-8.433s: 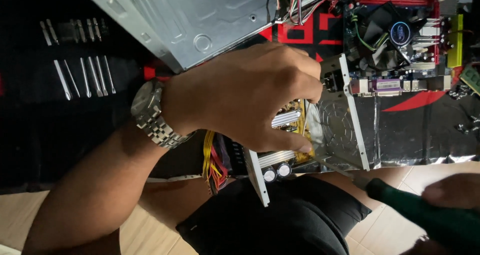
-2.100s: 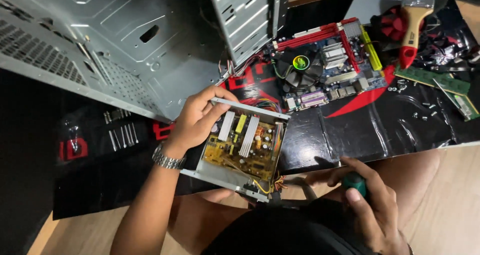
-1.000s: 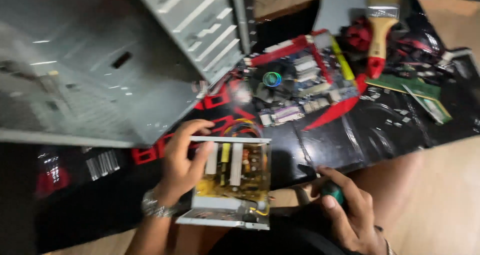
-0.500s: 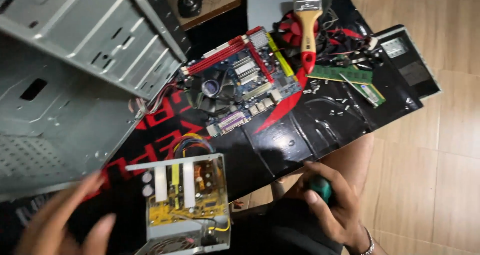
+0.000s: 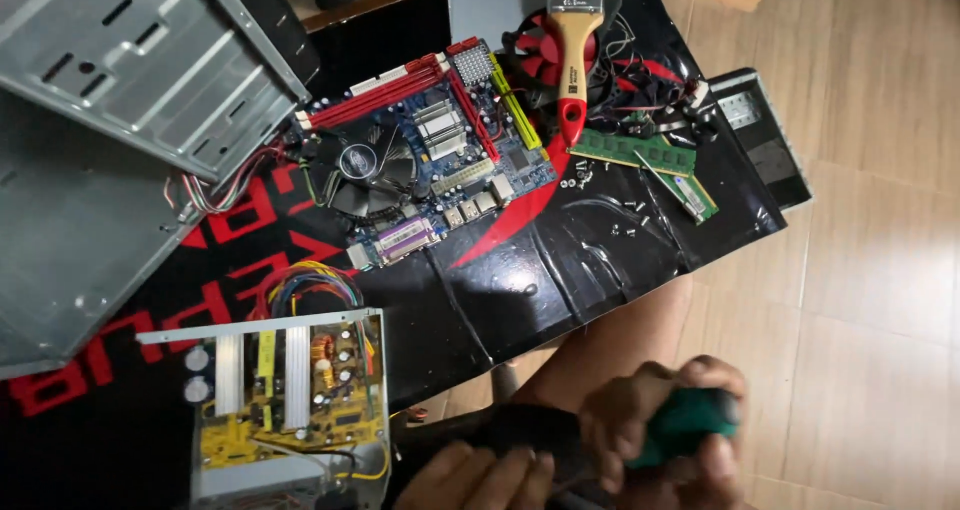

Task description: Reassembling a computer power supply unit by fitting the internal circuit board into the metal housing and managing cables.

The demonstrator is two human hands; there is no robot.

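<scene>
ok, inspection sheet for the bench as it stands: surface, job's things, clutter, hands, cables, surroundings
Surface: black mat with red markings, on a wood-look tiled floor.
Job's things: green-handled tool in right hand; opened power supply on the mat's near edge.
Clutter: motherboard, paintbrush, red fan, two memory sticks, loose screws, grey case.
Hands: right hand grips the tool; left hand on a dark object in the lap, kind unclear.
Cables: coloured bundle from the supply; case wires.
Surroundings: black drive at the mat's edge.
</scene>
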